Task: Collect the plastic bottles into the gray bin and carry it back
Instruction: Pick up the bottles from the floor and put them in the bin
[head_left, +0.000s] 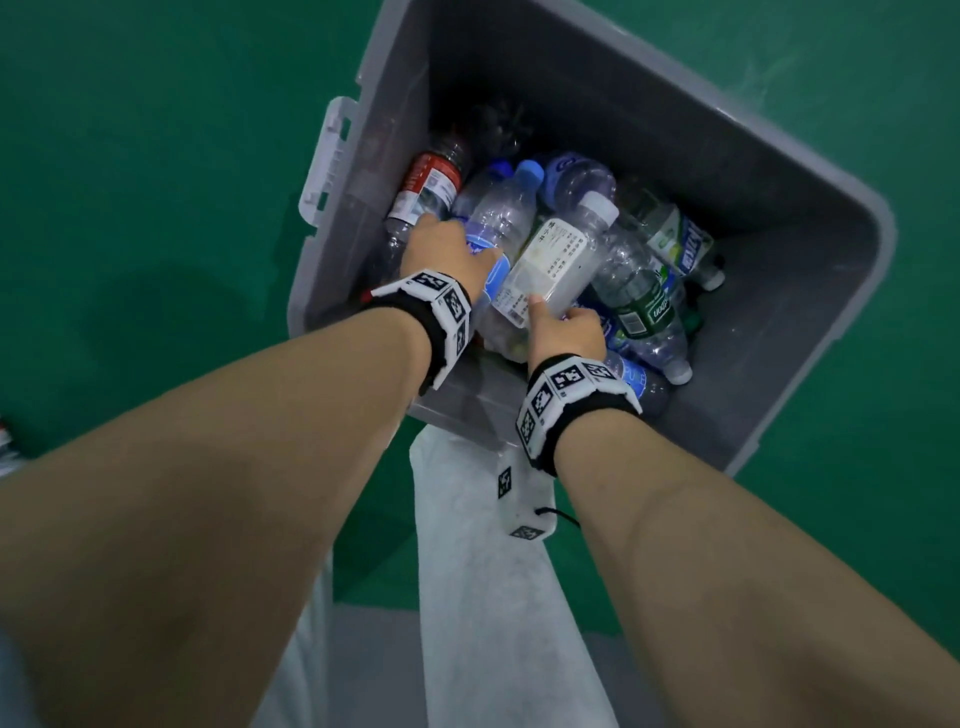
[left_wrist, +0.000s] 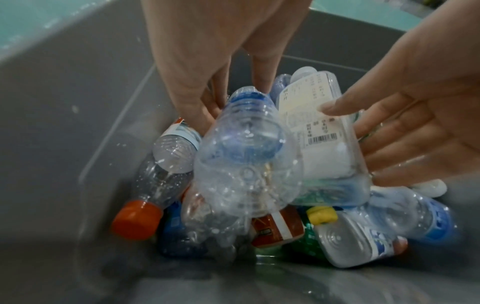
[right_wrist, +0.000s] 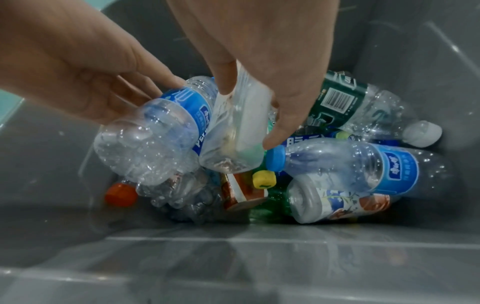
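Presently: two bottles being set into the bin

Both bottles sit over the heap inside the gray bin (head_left: 810, 218), which stands on the green floor (head_left: 156, 156). Left hand (head_left: 444, 254) has fingers curled round the blue-label bottle (head_left: 498, 228). Right hand (head_left: 563, 332) pinches the white-label bottle (head_left: 558, 260) near its base, thumb on the label. Other plastic bottles (right_wrist: 358, 164) lie jumbled below.

Risk, in my judgement: the heap is loose and uneven, so a bottle released on top may roll. Carrying hazard: light contents could shift and tip the load if the bin is lifted unevenly
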